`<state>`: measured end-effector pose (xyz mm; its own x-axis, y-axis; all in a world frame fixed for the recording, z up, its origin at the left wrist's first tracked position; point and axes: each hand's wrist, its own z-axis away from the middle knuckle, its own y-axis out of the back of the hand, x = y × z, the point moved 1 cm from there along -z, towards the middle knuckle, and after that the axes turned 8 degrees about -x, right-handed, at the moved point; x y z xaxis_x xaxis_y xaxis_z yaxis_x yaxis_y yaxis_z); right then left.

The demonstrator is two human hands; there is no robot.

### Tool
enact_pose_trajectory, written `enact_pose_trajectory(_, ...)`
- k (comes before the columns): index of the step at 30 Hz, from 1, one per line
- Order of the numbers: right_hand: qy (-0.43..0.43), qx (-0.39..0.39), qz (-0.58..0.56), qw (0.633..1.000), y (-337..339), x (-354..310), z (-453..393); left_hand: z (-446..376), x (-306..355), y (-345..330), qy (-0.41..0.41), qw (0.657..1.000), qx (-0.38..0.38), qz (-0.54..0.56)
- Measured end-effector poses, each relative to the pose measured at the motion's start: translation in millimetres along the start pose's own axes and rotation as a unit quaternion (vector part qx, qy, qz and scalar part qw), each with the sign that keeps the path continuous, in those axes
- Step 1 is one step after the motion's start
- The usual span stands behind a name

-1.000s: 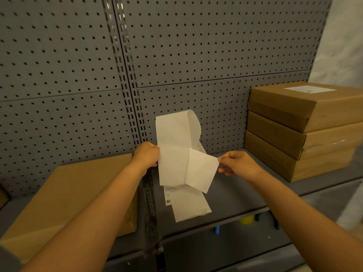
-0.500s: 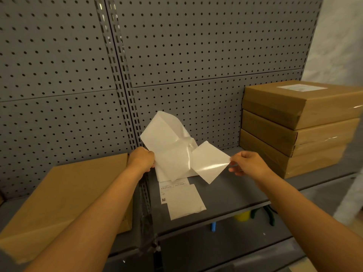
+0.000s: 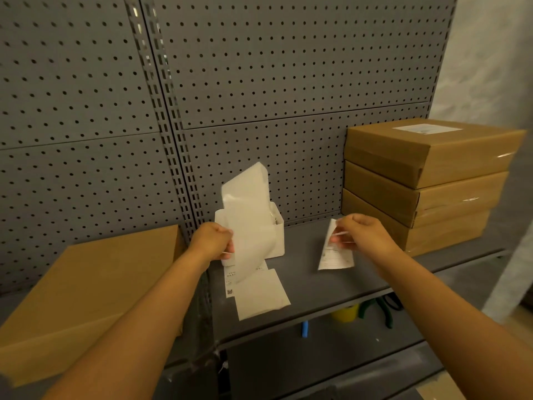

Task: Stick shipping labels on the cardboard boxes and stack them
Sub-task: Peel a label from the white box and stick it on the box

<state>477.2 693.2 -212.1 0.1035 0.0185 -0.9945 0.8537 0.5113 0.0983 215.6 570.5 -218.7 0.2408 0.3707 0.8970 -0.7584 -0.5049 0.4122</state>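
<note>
Holding: the right hand (image 3: pixel 364 236) pinches a single shipping label (image 3: pixel 334 249) by its upper edge, printed side showing, above the grey shelf (image 3: pixel 323 287).
Left hand: the left hand (image 3: pixel 212 241) is closed on a long white backing strip (image 3: pixel 249 220) that curls up and over from a white holder (image 3: pixel 275 236).
Gap: the label and the strip are well apart.
Loose sheets: more labels (image 3: pixel 256 293) lie flat on the shelf below the strip.
Unlabelled box: a cardboard box (image 3: pixel 83 287) sits at the left, its top bare.
Stack: three cardboard boxes (image 3: pixel 424 183) stand piled at the right; the top one carries a white label (image 3: pixel 427 129).
Behind: a grey pegboard wall (image 3: pixel 259 67).
</note>
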Motion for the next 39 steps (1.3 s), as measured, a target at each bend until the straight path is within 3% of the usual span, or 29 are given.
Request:
enact_pose_trajectory(4, 0.031, -0.042, -0.008, 0.999, -18, -14, 5, 5, 3, -12, -0.011, 0.999, -0.039, -0.019)
enact_pose_trajectory(8, 0.043, -0.087, 0.002, 0.995, -38, -21, 8, 11, 2, -13, -0.029, 0.994, 0.008, -0.101)
enact_pose_trajectory(12, 0.045, -0.112, 0.002, 0.993, -55, -21, 7, 22, 6, -11, -0.061, 0.992, 0.047, -0.101)
enact_pose_trajectory(22, 0.030, -0.149, 0.009, 0.988, -90, -22, 4, 53, 15, 2, -0.113, 0.993, 0.000, -0.022)
enact_pose_trajectory(27, 0.042, -0.155, 0.000, 0.987, -111, -27, 5, 66, 20, 8, -0.168, 0.983, -0.036, -0.065)
enact_pose_trajectory(39, 0.029, -0.167, -0.043, 0.985, -176, -40, 13, 73, -4, 66, -0.216, 0.954, 0.061, -0.197)
